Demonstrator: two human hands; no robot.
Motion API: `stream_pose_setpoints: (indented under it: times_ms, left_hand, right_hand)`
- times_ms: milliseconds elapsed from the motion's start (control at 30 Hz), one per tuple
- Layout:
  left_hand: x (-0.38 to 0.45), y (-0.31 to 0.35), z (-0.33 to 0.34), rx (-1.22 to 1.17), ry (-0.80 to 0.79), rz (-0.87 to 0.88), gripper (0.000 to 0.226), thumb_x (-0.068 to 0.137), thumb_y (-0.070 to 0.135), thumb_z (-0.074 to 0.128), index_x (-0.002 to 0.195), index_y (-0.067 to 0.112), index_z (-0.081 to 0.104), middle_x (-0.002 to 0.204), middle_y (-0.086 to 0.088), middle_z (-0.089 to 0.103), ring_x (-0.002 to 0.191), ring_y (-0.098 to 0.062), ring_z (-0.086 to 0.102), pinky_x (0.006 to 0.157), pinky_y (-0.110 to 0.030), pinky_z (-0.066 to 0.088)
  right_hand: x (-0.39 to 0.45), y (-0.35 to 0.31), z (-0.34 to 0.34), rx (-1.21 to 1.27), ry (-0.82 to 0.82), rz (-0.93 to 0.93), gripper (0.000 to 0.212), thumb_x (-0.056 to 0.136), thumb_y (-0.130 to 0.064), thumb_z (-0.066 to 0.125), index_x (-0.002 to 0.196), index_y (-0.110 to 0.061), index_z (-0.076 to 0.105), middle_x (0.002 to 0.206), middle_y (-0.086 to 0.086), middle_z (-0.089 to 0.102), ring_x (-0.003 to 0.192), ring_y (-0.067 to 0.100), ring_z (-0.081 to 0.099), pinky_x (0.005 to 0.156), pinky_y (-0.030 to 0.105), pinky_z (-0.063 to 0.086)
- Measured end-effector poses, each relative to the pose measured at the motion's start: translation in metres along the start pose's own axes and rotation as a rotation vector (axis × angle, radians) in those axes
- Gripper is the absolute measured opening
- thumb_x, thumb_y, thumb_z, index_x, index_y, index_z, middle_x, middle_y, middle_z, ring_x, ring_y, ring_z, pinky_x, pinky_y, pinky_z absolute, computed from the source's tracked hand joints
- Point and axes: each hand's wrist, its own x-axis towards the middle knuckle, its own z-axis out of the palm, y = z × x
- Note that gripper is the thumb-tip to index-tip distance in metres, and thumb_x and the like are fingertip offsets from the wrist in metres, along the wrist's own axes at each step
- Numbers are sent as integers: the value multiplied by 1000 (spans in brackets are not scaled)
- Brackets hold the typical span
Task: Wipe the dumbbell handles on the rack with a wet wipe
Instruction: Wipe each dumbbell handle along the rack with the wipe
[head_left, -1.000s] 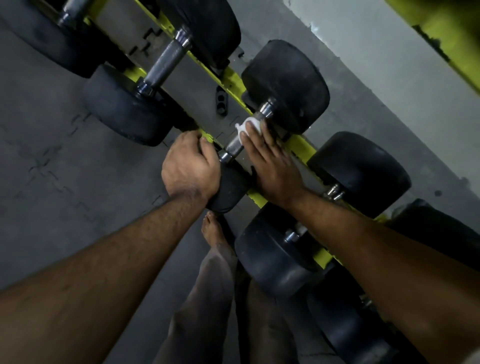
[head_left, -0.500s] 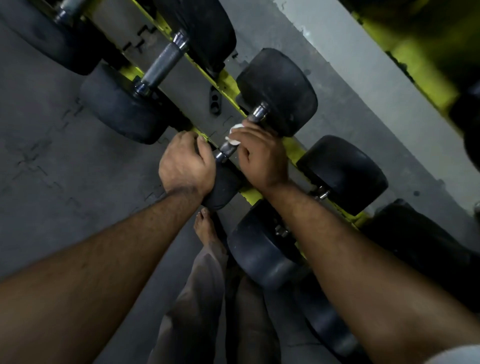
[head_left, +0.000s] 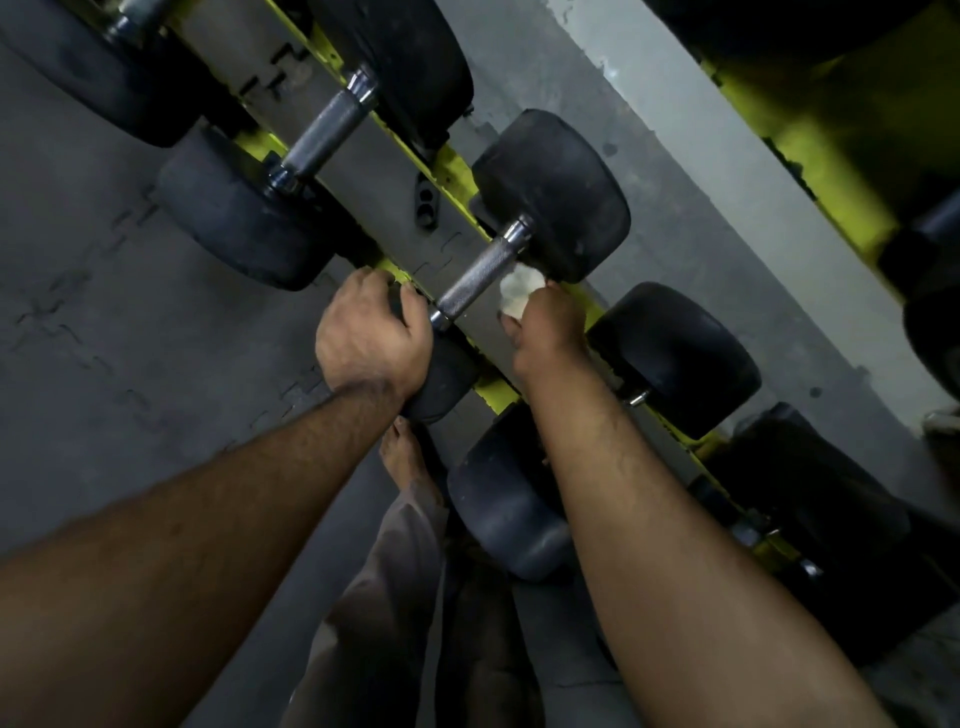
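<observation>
Dumbbell handle (head_left: 478, 280), knurled steel, runs bare between the two hands, resting across the yellow rack rails (head_left: 454, 169). Left hand (head_left: 371, 338) curls over the near black head (head_left: 441, 376) of that dumbbell, fingers wrapped on its top edge. Right hand (head_left: 550, 332) sits just beside the handle's far end, fingers bunched around a white wet wipe (head_left: 519, 291), which lies close against the handle below the far head (head_left: 556, 192). Another dumbbell (head_left: 322, 137) lies beyond the left hand; another black head (head_left: 675, 358) crowds the right wrist.
</observation>
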Motion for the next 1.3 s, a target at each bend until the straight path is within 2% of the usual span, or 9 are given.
stream_pose_setpoints:
  times_ms: [100,233,367,500,633,733,900,1033,1300]
  left_hand:
    - [1,-1,0,-3,-8,12,33,94,37,45,100,11,63,103,-6,63,92,-28,59,70,-32,35]
    - [2,-3,2,-5,-14,19,35,93,38,43,99,11,64,103,-5,63,92,-27,59,71,-33,39]
    - [2,-5,5,-6,-25,27,35,92,39,43,97,11,64,105,-7,64,92,-27,60,73,-37,45]
    - [4,-7,6,11,-59,13,44,91,46,40,103,12,65,114,-6,64,100,-28,60,80,-39,50]
    - [5,-8,7,21,-69,6,48,90,49,38,105,12,66,117,-6,65,102,-27,60,83,-41,51]
    - [5,-8,8,14,-62,9,48,90,49,39,103,10,66,115,-8,65,102,-28,60,82,-41,51]
    - [6,-10,10,16,-61,25,48,90,48,39,101,9,65,114,-10,65,102,-29,60,83,-41,51]
    - [5,-11,10,8,-57,31,49,90,48,39,101,9,66,117,-10,65,106,-29,60,86,-42,50]
    - [6,-13,12,7,-69,26,51,90,49,38,103,9,66,116,-11,65,108,-29,60,88,-44,50]
  right_hand:
    - [3,-11,20,189,-100,87,38,103,-12,43,140,-7,51,134,16,59,121,31,59,86,35,55]
    - [-1,-13,23,176,-228,117,37,101,-17,48,135,-5,52,135,14,59,123,27,58,102,35,48]
    - [-9,8,15,-49,-381,124,21,98,-24,58,111,-9,64,105,11,65,90,20,64,68,26,54]
    - [-4,-9,22,179,-297,18,25,95,-24,63,118,-12,62,114,9,68,98,18,67,77,28,54]
    - [-16,7,20,-96,-368,114,22,95,-33,61,103,-13,64,92,6,65,76,16,64,62,24,52]
    - [-11,-6,15,-49,-383,143,30,97,-37,55,109,-11,62,92,8,66,81,20,64,70,30,52]
    - [-14,19,33,-72,-373,116,32,96,-33,60,69,-19,71,75,2,65,71,17,62,68,29,50]
    - [-4,2,26,-73,-387,170,25,98,-40,54,94,-15,61,84,5,67,76,19,64,70,28,52]
    - [-1,-4,33,-172,-384,169,24,96,-38,59,87,-15,60,76,4,64,71,18,62,64,27,53]
